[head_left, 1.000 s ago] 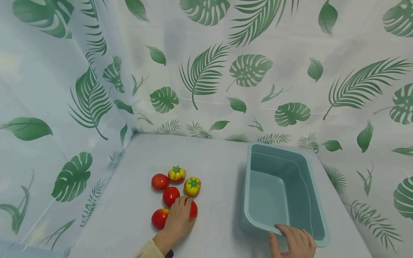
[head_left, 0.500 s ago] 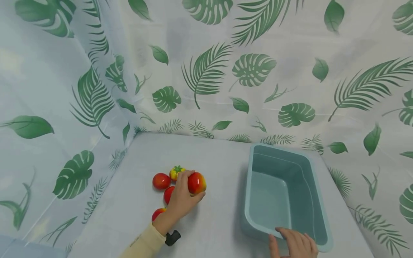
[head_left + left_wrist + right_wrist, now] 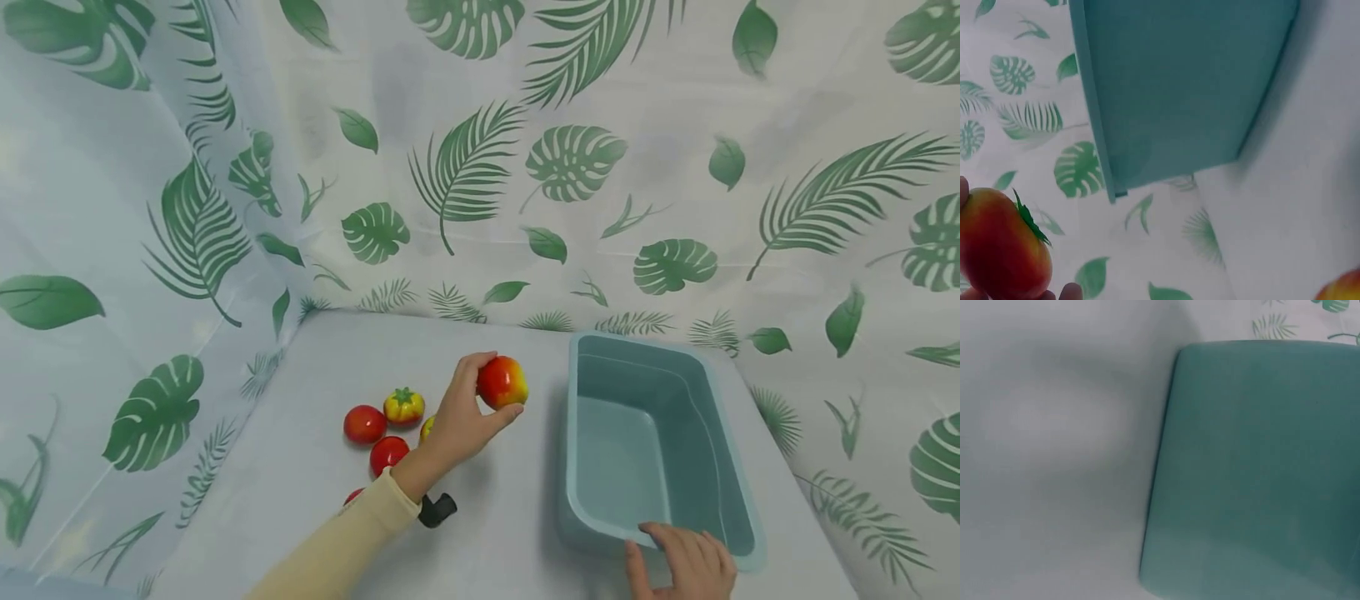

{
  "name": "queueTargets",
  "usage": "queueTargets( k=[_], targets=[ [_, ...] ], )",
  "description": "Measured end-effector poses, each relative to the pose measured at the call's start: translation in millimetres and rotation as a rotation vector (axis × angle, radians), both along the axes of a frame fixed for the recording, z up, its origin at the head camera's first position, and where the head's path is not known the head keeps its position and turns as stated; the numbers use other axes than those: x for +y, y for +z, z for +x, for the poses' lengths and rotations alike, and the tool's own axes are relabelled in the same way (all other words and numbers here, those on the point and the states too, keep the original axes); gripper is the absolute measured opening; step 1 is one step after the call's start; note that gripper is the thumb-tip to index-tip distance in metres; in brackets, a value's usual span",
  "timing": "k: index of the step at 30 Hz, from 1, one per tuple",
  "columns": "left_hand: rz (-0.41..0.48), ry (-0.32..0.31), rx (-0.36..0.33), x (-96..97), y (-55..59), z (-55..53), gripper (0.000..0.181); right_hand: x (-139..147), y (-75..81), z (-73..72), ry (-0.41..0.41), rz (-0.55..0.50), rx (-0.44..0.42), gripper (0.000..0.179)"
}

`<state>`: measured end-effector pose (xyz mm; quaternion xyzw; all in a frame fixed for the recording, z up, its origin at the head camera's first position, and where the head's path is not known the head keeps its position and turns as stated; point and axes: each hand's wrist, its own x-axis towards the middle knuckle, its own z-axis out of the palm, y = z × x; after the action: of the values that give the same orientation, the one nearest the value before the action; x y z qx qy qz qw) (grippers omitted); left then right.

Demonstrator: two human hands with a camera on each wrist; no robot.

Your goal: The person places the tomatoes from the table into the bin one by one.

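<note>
My left hand (image 3: 459,419) grips a red and yellow tomato (image 3: 502,383) above the table, left of the blue-grey plastic bin (image 3: 573,467). In the left wrist view the green leafy top of the same tomato (image 3: 1004,247) shows, with fingertips around it. At the bin's near rim my right hand (image 3: 684,565) holds on, fingers over the edge and thumb outside. Several more tomatoes stay on the table: a red one (image 3: 365,425), a yellow one with a green top (image 3: 403,407), a red one (image 3: 389,456) and others partly hidden behind the left arm.
The white table (image 3: 315,358) meets leaf-printed cloth (image 3: 480,275) at the back and both sides. A black wrist device (image 3: 437,510) sits under the left wrist. In the right wrist view only the bin's outer wall (image 3: 1254,469) and table surface appear.
My left hand has picked up a tomato from the near right of the group and carried it up and rightward toward the bin. The right hand has stayed at the rim.
</note>
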<state>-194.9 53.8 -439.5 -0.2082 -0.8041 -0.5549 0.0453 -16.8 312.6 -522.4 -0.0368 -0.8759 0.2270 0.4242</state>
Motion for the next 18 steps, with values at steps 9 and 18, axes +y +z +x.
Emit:
queueTargets(
  k=[9,18],
  targets=[
    [0.049,-0.130,-0.052,41.6,12.4,5.1,0.072,-2,-2.6,-3.5,-0.012,-0.034,0.011,0.017],
    [0.011,-0.297,0.012,83.0,19.1,20.6,0.069,1,-3.7,-6.0,-0.008,0.023,0.045,0.022]
  ],
)
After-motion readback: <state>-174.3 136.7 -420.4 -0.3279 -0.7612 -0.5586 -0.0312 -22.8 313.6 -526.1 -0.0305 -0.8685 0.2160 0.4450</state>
